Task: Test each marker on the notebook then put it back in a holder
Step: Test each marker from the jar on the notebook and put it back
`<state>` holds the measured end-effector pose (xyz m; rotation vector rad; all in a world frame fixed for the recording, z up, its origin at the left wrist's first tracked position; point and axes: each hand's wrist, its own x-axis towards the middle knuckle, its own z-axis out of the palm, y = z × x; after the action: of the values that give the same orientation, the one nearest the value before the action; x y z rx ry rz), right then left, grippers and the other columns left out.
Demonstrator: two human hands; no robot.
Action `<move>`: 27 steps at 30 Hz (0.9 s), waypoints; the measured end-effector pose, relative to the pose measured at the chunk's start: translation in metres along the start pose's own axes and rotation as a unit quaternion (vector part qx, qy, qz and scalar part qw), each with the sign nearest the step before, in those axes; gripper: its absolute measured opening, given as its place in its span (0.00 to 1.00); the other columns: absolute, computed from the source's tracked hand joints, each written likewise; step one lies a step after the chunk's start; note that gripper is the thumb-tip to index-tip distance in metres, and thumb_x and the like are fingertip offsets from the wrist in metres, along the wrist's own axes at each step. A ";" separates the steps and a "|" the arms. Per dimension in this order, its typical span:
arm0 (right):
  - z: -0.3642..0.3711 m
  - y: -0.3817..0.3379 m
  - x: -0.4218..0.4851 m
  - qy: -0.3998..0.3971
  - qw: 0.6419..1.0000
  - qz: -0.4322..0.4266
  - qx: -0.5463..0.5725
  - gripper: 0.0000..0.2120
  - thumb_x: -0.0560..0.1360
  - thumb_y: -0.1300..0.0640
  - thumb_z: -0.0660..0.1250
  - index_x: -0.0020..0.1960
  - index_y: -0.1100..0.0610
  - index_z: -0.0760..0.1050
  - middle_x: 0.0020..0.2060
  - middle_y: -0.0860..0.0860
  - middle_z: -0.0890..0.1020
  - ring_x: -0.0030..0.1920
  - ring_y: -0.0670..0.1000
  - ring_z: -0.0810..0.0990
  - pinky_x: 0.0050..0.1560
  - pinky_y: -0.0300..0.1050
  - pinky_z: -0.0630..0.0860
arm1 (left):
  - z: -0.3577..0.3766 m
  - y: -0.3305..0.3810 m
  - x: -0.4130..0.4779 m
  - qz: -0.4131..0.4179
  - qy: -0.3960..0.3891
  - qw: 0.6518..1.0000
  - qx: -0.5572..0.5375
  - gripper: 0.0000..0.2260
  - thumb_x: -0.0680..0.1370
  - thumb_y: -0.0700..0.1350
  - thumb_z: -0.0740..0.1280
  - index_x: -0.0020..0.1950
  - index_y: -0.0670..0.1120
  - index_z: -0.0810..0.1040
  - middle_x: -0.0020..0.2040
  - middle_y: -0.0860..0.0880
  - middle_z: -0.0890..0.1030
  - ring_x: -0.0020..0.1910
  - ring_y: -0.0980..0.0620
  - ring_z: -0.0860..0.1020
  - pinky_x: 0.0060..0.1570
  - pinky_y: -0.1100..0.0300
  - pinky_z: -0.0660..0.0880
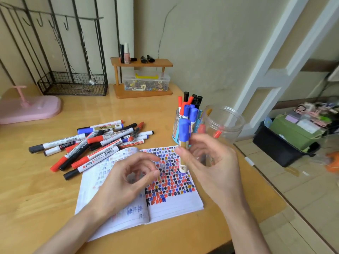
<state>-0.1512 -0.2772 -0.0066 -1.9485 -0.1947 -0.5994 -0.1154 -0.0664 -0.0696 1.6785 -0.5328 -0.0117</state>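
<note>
My right hand (211, 162) pinches a blue-capped marker (184, 142), held upright with its cap on, above the open notebook (172, 202). The notebook's right page is covered in red, blue, black and yellow marks. My left hand (128, 178) hovers over the notebook's left page with fingers loosely curled, holding nothing. Behind the held marker stands a holder (177, 125) with several red, blue and black markers. A clear plastic jar (224, 123) next to it has a red marker inside. A pile of loose markers (95, 142) lies on the desk to the left.
A wooden desk (36, 189) carries a pink stand (29, 110) at the far left, a black wire rack (73, 83) and a small wooden shelf (143, 77) with a plastic box at the back. The desk's right edge drops to a floor with a black bin (282, 145).
</note>
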 end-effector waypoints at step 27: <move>-0.039 0.009 0.045 0.139 0.957 -0.016 -0.253 0.16 0.82 0.47 0.67 0.69 0.41 0.71 0.40 0.44 0.82 0.48 0.40 0.76 0.61 0.43 0.63 | -0.009 -0.023 0.012 0.014 -0.026 0.993 0.117 0.08 0.82 0.50 0.69 0.60 0.57 0.82 0.48 0.49 0.85 0.43 0.42 0.81 0.43 0.39 0.79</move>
<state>-0.1217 -0.3217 0.0218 -2.3196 0.1199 -1.0119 -0.0946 -0.0601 -0.0859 1.9026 -0.6153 0.0286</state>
